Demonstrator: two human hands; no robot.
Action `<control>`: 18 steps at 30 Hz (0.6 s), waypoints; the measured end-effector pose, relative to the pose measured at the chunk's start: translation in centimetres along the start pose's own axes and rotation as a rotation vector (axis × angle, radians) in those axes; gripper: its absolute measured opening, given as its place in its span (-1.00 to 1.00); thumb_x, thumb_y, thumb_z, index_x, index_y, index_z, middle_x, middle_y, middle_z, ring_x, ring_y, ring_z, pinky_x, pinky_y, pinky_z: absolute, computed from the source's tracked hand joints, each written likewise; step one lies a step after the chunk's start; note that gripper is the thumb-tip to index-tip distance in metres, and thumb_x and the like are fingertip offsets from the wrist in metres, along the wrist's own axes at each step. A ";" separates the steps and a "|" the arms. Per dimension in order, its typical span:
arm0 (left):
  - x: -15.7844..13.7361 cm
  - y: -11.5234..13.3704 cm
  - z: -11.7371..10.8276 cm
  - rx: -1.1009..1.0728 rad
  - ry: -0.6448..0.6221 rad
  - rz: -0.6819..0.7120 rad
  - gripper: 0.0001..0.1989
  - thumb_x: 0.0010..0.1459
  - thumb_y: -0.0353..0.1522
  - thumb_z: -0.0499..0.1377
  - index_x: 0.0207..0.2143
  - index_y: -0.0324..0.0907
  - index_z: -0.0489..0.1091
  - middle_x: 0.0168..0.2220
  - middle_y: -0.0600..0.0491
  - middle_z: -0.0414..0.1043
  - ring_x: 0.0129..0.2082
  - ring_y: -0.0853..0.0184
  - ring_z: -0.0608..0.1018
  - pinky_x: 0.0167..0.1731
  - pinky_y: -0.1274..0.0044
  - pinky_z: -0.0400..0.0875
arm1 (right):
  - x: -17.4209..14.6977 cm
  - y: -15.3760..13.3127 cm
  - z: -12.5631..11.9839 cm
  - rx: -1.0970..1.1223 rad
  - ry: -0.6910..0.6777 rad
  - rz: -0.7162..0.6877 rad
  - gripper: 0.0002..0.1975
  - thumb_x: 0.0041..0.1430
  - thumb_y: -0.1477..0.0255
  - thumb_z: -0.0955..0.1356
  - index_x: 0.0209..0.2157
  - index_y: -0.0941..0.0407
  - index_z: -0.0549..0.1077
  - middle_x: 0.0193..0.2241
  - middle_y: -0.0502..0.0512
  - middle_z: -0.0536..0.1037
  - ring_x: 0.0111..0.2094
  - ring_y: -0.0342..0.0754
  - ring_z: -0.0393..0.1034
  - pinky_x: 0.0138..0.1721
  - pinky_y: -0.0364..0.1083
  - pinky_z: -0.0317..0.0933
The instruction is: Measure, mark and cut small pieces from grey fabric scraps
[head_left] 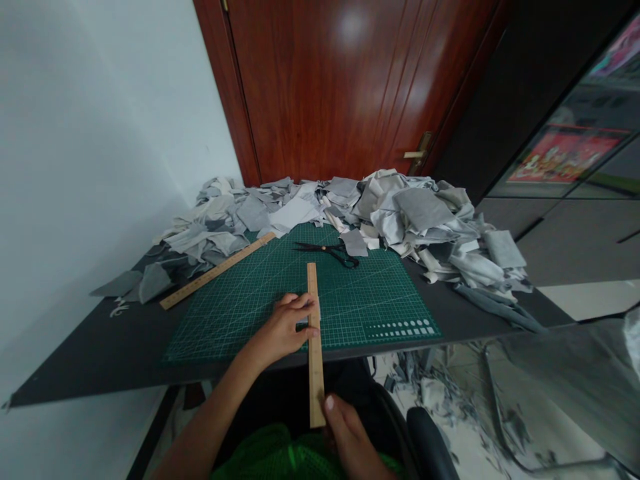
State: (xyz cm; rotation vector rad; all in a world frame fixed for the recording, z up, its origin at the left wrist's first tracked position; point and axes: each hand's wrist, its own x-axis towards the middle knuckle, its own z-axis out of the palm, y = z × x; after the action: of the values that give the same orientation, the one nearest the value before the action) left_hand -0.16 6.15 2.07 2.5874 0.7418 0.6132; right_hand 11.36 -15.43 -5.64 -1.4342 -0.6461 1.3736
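A wooden ruler (315, 373) points away from me, its far half over the green cutting mat (370, 293) and its near end past the table edge. My left hand (290, 323) rests at the middle of this ruler, fingers spread and pressing on it, with a small pale piece just beneath the fingers. Close to my body, my right hand (345, 427) grips the near end, thumb along its side. Black scissors (327, 249) lie on the mat beyond the ruler's far tip. A second wooden ruler (217, 270) lies slanted across the mat's left edge.
Heaps of grey and white fabric scraps (420, 210) line the back of the dark table (100, 347). A wooden door (330, 87) stands behind, a white wall (100, 133) at left. More scraps (435, 393) litter the floor at right, beside a black armrest (430, 440).
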 end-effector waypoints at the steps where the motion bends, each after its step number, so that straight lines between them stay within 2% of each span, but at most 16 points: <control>1: 0.0 0.0 0.0 0.000 -0.003 0.003 -0.67 0.15 -0.40 0.36 -0.01 -0.05 0.55 0.16 0.01 0.45 0.08 0.11 0.38 0.14 0.23 0.33 | 0.2 0.0 0.2 0.001 -0.008 -0.007 -0.36 0.03 -0.30 0.34 -0.41 0.05 0.46 -0.54 -0.02 0.32 -0.39 0.00 0.26 -0.39 -0.08 0.20; 5: 0.0 0.1 -0.1 -0.017 -0.004 0.009 -0.64 0.16 -0.42 0.35 0.02 -0.04 0.54 0.18 0.02 0.43 0.07 0.13 0.38 0.14 0.25 0.32 | 0.3 -0.9 0.7 -0.005 -0.059 -0.042 -0.33 0.02 -0.32 0.32 -0.51 0.05 0.31 -0.59 -0.10 0.15 -0.48 -0.09 0.10 -0.45 -0.12 0.07; 9: 0.0 0.0 0.0 -0.009 0.000 0.001 -0.63 0.15 -0.41 0.35 0.03 -0.06 0.53 0.18 0.00 0.43 0.07 0.13 0.37 0.13 0.26 0.33 | 0.2 -1.8 0.6 -0.024 -0.113 -0.077 -0.32 0.07 -0.31 0.29 -0.53 0.05 0.21 -0.58 -0.13 0.10 -0.51 -0.15 -0.02 -0.48 -0.13 -0.03; 13: 0.0 0.0 0.1 -0.005 0.003 -0.002 -0.62 0.15 -0.41 0.35 0.05 -0.07 0.53 0.17 -0.01 0.44 0.07 0.13 0.38 0.13 0.25 0.32 | 0.2 -2.1 0.5 -0.041 -0.164 -0.095 -0.34 0.11 -0.30 0.27 -0.52 0.05 0.20 -0.58 -0.13 0.09 -0.52 -0.16 -0.03 -0.50 -0.13 -0.08; 18: 0.1 0.0 0.1 -0.004 -0.002 -0.017 -0.65 0.15 -0.41 0.34 0.01 -0.05 0.55 0.17 0.00 0.45 0.10 0.12 0.37 0.15 0.24 0.32 | 0.4 -2.1 0.5 -0.045 -0.154 -0.122 -0.35 0.14 -0.27 0.27 -0.52 0.07 0.23 -0.58 -0.13 0.12 -0.52 -0.16 -0.01 -0.50 -0.14 -0.07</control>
State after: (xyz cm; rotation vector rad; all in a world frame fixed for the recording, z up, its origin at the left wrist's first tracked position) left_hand -0.07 6.18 1.99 2.5747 0.7611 0.6064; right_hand 11.51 -14.22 -3.87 -1.3110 -0.8549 1.3895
